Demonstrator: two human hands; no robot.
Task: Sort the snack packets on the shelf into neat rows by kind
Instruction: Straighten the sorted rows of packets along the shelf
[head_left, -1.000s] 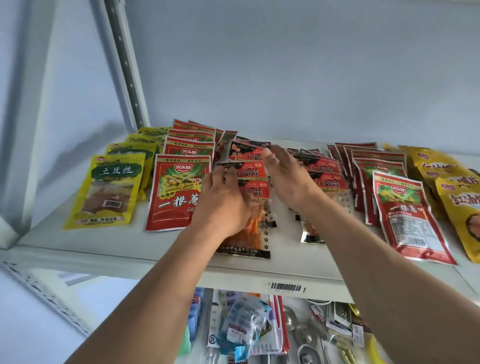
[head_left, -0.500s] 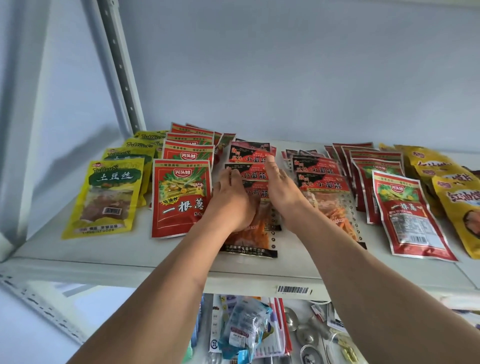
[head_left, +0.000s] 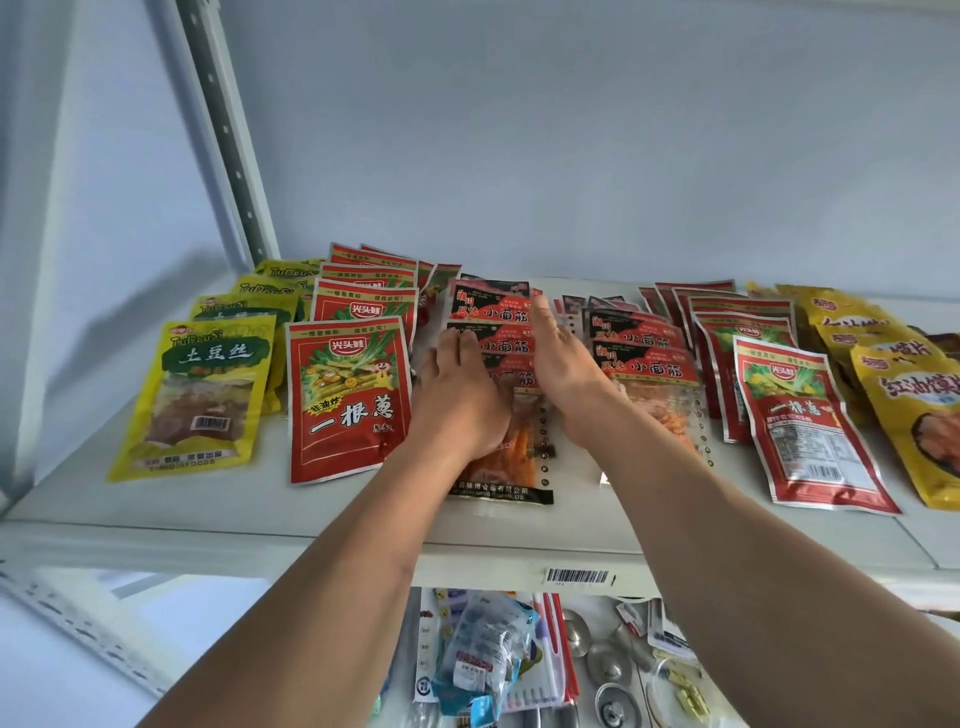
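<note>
- A yellow packet row (head_left: 195, 395) is seen at the far left of the shelf (head_left: 218, 512), with a red packet row (head_left: 347, 405) just beside it on the right.
- A second black-and-red packet row (head_left: 644, 358) lies right of the hands, followed by another red packet row (head_left: 800, 421) and yellow packets (head_left: 914, 395) at the far right edge.
- The black-and-red packet row (head_left: 493, 317) in the middle is partly covered by both hands and forearms.
- Its packets overlap like shingles, long axis running from front edge to back wall, printed tops pointing away.
- The left hand (head_left: 460, 400) is laid flat on this row, fingers straight and close together, pressing down.
- The right hand (head_left: 563, 364) is set on edge against the row's right side, fingers straight and together; nothing is gripped.
- The shelf is white metal, with a barcode label (head_left: 576, 576) on its front lip.
- A perforated upright post (head_left: 228, 135) stands at the back left against a pale wall (head_left: 571, 130).
- Mixed packaged goods (head_left: 483, 660) are seen on the level below.
</note>
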